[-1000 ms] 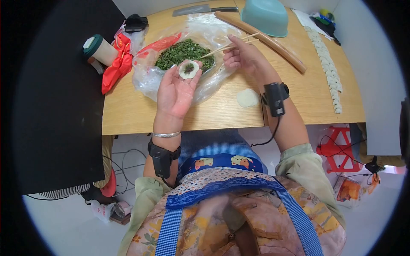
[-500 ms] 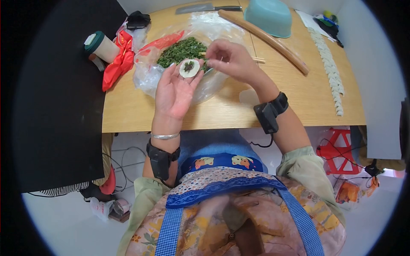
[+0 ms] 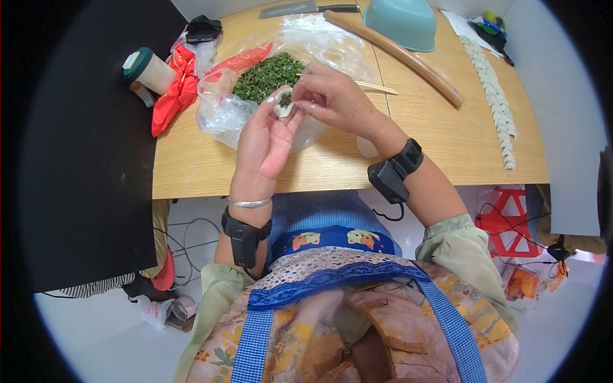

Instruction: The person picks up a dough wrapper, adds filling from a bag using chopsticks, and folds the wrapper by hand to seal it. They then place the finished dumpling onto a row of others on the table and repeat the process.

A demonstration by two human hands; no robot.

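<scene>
A round white dumpling wrapper [image 3: 278, 110] with dark green filling [image 3: 285, 99] in its middle rests on the fingers of my left hand [image 3: 265, 143], palm up, its thumb on the near rim. My right hand [image 3: 337, 101] pinches the wrapper's right edge, and the wrapper is slightly bent between both hands. Just beyond is a heap of chopped greens [image 3: 268, 76] lying in a clear plastic bag [image 3: 220, 118]. Chopsticks [image 3: 378, 87] stick out from behind my right hand. Another flat wrapper [image 3: 367, 147] lies on the table below my right wrist.
On the wooden table [image 3: 434, 150] are a rolling pin [image 3: 402, 60], a teal basin [image 3: 401, 25] and a cleaver [image 3: 288, 9]. Rows of folded dumplings [image 3: 491, 96] line the right side. A cup [image 3: 153, 71] and a red bag [image 3: 174, 99] sit at the left.
My right hand has come down and left to the wrapper and now grips its edge. My left fingers have curled, so the flat wrapper is now bent.
</scene>
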